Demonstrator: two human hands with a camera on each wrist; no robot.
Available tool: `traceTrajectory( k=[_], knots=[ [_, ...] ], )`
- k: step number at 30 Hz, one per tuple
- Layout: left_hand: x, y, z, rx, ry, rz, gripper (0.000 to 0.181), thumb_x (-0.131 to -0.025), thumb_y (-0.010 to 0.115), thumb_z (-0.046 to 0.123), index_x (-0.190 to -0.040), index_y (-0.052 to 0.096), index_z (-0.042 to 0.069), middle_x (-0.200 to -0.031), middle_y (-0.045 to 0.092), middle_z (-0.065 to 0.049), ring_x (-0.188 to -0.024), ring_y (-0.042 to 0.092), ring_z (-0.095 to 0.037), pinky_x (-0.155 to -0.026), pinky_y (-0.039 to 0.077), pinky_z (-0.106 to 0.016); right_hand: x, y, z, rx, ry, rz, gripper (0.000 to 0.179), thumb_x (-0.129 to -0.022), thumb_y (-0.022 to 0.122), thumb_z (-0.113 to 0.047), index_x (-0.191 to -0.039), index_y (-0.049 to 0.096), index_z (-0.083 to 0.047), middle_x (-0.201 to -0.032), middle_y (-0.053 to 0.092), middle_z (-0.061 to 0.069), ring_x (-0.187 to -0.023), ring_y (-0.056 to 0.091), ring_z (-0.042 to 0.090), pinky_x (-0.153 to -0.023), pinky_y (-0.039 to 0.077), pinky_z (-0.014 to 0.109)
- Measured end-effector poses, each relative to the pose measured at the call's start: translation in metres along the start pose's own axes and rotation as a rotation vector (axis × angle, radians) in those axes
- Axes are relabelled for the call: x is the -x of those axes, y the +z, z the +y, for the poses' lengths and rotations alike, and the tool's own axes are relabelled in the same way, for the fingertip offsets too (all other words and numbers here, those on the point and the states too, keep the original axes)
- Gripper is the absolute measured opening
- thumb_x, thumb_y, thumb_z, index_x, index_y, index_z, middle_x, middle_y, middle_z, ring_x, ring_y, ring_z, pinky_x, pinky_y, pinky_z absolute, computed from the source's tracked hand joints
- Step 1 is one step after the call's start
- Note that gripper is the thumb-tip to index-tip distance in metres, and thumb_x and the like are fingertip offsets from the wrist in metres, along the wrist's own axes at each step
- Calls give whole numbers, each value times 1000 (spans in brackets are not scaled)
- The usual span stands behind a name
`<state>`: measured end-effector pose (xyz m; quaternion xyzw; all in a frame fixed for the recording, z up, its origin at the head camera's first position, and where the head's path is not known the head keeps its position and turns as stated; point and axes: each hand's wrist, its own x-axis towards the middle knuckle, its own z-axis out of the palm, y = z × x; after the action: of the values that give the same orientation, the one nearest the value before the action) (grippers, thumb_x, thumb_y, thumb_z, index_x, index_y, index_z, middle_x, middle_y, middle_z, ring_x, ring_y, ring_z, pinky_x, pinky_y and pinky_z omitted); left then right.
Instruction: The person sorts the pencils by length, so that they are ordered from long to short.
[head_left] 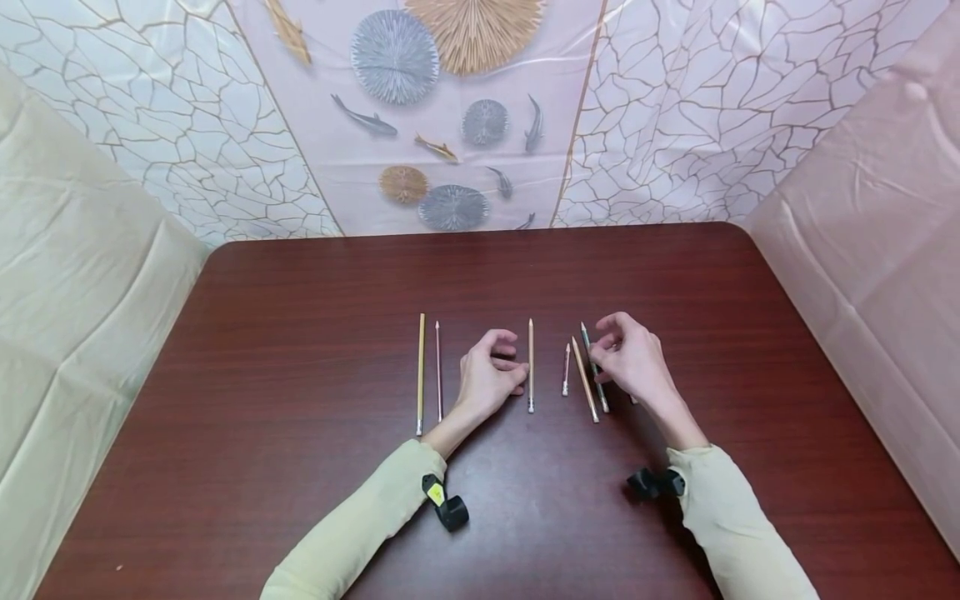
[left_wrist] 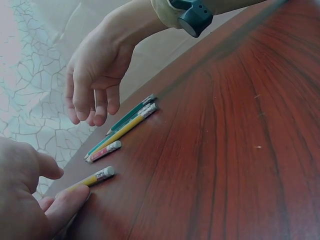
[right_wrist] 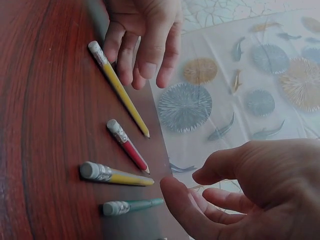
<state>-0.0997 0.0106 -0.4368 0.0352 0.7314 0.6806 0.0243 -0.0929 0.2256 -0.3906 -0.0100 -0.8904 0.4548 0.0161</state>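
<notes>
My left hand (head_left: 487,379) is beside a yellow pencil (head_left: 531,375), fingertips right at its side, fingers loosely bent. In the left wrist view one finger overlaps that pencil's shaft. My right hand (head_left: 637,362) hovers around a green pencil (head_left: 601,392), with thumb and fingers apart and nothing between them. Left of it lie another yellow pencil (head_left: 584,379), slightly slanted, and a short red pencil (head_left: 566,371). A second green pencil (left_wrist: 129,116) shows in the left wrist view; the right hand mostly hides it from the head view.
To the left of my left hand, a long yellow pencil (head_left: 421,375) and a dark red pencil (head_left: 438,367) lie side by side. All lie on a dark red-brown wooden table (head_left: 300,500). A patterned cloth (head_left: 450,125) hangs behind its far edge.
</notes>
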Motion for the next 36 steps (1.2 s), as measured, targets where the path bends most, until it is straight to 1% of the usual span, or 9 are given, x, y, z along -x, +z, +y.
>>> traceTrajectory(
  k=[2, 9, 15, 20, 25, 29, 32, 36],
  knots=[
    [0, 1, -1, -7, 5, 3, 44, -75, 75, -12, -117, 62, -4, -103, 65, -25, -76, 73, -25, -50, 57, -35, 0, 0, 1, 8, -4, 3, 32, -85, 64, 2, -116, 55, 7, -85, 68, 20, -53, 69, 28, -50, 57, 42],
    [0, 4, 0, -31, 4, 13, 44, -75, 75, -12, -115, 62, -4, -102, 64, -24, -76, 72, -26, -49, 56, -33, 1, -3, 4, 54, -17, 6, 31, -85, 62, 2, -115, 57, 7, -83, 68, 18, -52, 69, 26, -46, 55, 34],
    [-1, 7, 2, -65, -9, 17, 44, -75, 76, -11, -115, 61, -5, -102, 64, -24, -78, 73, -28, -49, 56, -32, 3, -5, 5, 16, 2, 11, 31, -85, 63, 3, -115, 56, 7, -84, 67, 20, -52, 69, 26, -50, 57, 40],
    [-2, 8, 2, -73, -17, 18, 45, -74, 77, -10, -116, 61, -4, -103, 64, -23, -79, 73, -29, -50, 57, -31, 3, -9, 5, -9, 13, 16, 32, -85, 62, 4, -116, 55, 8, -85, 67, 23, -53, 69, 30, -49, 57, 40],
    [-3, 10, 2, -95, -16, 26, 46, -74, 78, -9, -116, 61, -4, -103, 65, -22, -78, 73, -28, -51, 56, -29, 4, -10, 7, 1, 16, 9, 33, -85, 61, 4, -117, 55, 8, -86, 66, 23, -53, 69, 29, -49, 57, 40],
    [-2, 10, 3, -153, -9, 36, 47, -74, 79, -6, -117, 62, -2, -102, 66, -20, -77, 73, -25, -50, 55, -27, 4, -9, 9, 4, 16, 7, 32, -85, 63, 4, -117, 55, 8, -86, 66, 22, -51, 68, 25, -49, 57, 39],
    [-3, 11, 4, -218, -1, 45, 48, -73, 82, -2, -116, 63, 0, -101, 67, -17, -77, 73, -22, -52, 55, -25, 4, -8, 9, 6, 17, 4, 32, -86, 64, 4, -116, 55, 8, -86, 66, 22, -51, 68, 24, -49, 57, 39],
    [-3, 13, 4, -312, 19, 57, 49, -71, 85, 3, -115, 64, 2, -100, 69, -13, -75, 73, -18, -63, 56, -26, 4, -7, 10, 19, 17, 4, 31, -86, 64, 3, -115, 55, 8, -85, 65, 20, -52, 68, 26, -48, 56, 38]
  ],
)
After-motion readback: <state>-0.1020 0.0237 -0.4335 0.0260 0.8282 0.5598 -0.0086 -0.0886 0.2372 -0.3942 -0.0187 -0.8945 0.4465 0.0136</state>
